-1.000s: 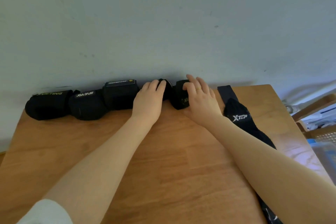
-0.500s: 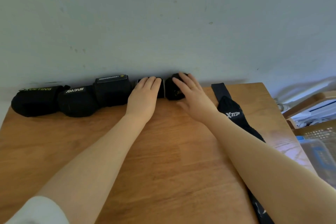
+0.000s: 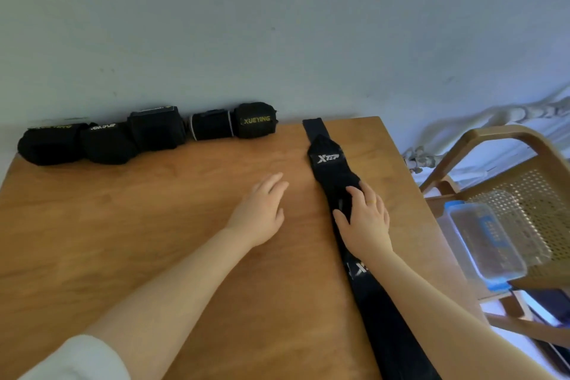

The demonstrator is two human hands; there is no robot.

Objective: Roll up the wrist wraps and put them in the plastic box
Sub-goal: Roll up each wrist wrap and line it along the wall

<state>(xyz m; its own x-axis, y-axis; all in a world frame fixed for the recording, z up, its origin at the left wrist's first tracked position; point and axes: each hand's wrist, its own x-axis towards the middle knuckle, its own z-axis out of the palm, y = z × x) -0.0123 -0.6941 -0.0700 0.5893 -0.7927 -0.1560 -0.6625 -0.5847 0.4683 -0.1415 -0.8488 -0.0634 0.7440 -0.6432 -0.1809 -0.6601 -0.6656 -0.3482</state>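
The wooden worktop (image 3: 123, 241) meets a pale wall, five rolled black wrist wraps (image 3: 148, 133) lining that far edge. My left hand (image 3: 262, 213) lies flat on bare wood; my right hand (image 3: 365, 222) presses relaxed fingers on the long unrolled black wrap (image 3: 331, 163). The clear plastic box (image 3: 493, 247) sits on a chair beyond the right edge.

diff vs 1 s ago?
Both hands left the black rolled wraps by the wall and drew back. The right hand now rests on the long unrolled black Xtep wrap; the left hand is open over the wooden table. Rolls and unrolled wrap stayed put.
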